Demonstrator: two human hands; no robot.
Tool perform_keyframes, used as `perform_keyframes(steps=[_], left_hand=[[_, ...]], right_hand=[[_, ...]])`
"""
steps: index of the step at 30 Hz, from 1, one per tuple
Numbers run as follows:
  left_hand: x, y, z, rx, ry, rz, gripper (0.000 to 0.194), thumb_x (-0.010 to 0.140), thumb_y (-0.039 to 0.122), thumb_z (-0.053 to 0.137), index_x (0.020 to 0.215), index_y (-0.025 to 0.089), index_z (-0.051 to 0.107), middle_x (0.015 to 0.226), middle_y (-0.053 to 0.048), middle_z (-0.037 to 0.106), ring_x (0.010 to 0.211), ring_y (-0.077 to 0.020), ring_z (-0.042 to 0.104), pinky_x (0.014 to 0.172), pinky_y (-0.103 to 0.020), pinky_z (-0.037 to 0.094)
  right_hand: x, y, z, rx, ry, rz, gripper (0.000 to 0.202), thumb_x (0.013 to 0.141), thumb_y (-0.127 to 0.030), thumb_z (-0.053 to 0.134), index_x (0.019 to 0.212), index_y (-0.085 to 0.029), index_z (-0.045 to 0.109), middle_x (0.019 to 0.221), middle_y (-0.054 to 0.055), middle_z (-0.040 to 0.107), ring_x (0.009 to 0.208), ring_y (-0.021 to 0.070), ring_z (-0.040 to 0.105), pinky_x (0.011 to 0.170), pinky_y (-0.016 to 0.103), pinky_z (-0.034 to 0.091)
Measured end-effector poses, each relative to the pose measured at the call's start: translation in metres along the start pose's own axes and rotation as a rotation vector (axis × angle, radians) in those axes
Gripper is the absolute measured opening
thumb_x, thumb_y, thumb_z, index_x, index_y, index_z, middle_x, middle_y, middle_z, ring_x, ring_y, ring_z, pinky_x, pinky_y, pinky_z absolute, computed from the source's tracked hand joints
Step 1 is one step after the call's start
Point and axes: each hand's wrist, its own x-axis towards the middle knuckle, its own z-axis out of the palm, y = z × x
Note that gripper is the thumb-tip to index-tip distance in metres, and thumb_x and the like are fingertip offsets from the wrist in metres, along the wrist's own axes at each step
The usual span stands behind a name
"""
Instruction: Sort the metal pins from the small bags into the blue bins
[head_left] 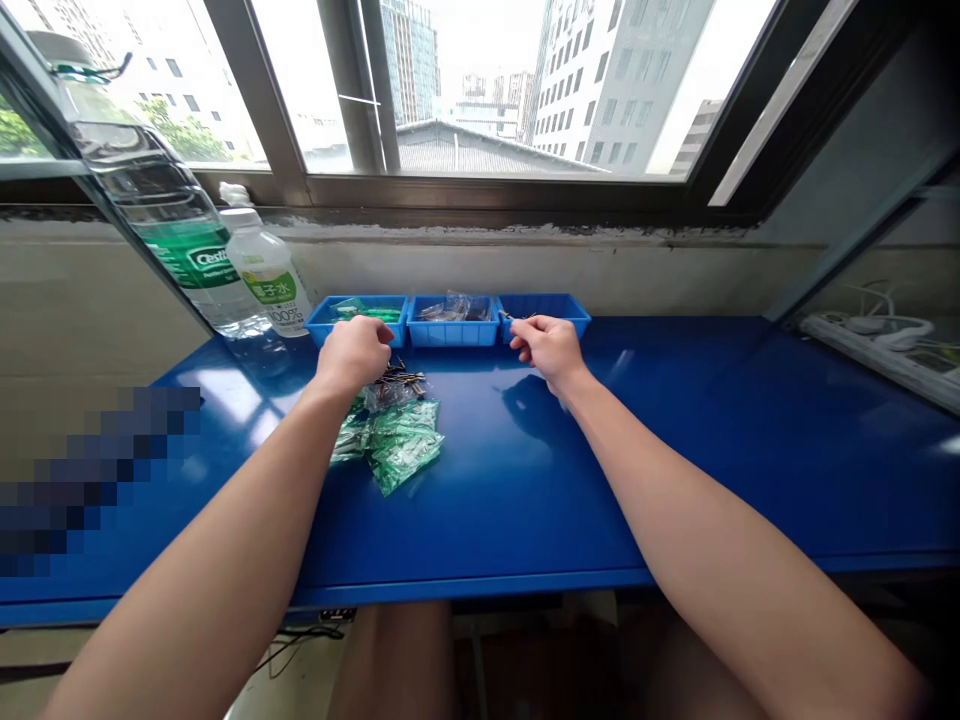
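Thin, dark, metallic-looking pieces (406,378) lie on the blue table (517,500), mostly lengthwise left-right, just right of the closer left hand (355,350); its curled fingers' hold cannot be told. The right hand (553,352), fingers bunched at the right blue plastic tray (564,303), likewise obscures any hold.

Furniture: one glossy blue table (487,530), positioned directly below the window (480,187). The window has a dark metal frame, with uprights dividing the glass. View outside — tall buildings (585,90), a low ridged roof (487,150), and green foliage (187,138) at the left. The wall (450,252) below the frame is pale; its upper edge is rough and chipped. A slanting panel edge (847,242) borders the table at the right. Floor (296,690): pale, partly visible beneath the front edge. Illumination: daylight through the glass — bright reflections (229,395) appear on the tabletop's left portion.
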Motion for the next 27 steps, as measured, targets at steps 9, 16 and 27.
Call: perform_keyframes(steps=[9, 16, 27], left_hand=[[0.009, -0.016, 0.013, 0.107, -0.082, -0.026, 0.044, 0.067, 0.014, 0.053, 0.106, 0.018, 0.072, 0.109, -0.011, 0.071, 0.105, -0.0326, 0.063, 0.090, -0.038, 0.050], [0.009, -0.017, 0.017, 0.187, -0.131, 0.056, 0.043, 0.068, 0.016, 0.049, 0.104, 0.021, 0.072, 0.110, -0.010, 0.070, 0.105, -0.0319, 0.063, 0.089, -0.037, 0.049], [0.007, -0.016, 0.002, 0.008, -0.276, 0.071, 0.026, 0.065, 0.025, 0.060, 0.086, 0.022, 0.076, 0.090, -0.007, 0.075, 0.085, -0.0269, 0.067, 0.073, -0.030, 0.051]], right_hand=[[0.022, 0.018, -0.027, -0.039, 0.263, 0.135, 0.021, 0.080, -0.030, 0.060, 0.065, -0.015, 0.062, 0.053, -0.001, 0.059, 0.036, 0.0049, 0.045, 0.034, 0.017, 0.032], [0.021, 0.022, -0.024, -0.068, 0.177, 0.126, 0.026, 0.080, -0.037, 0.063, 0.067, -0.015, 0.063, 0.055, -0.001, 0.060, 0.037, 0.0049, 0.046, 0.035, 0.017, 0.033], [0.018, 0.018, -0.021, -0.118, 0.101, 0.137, 0.031, 0.080, -0.043, 0.062, 0.067, -0.014, 0.064, 0.057, 0.002, 0.062, 0.039, 0.0057, 0.046, 0.037, 0.019, 0.034]])
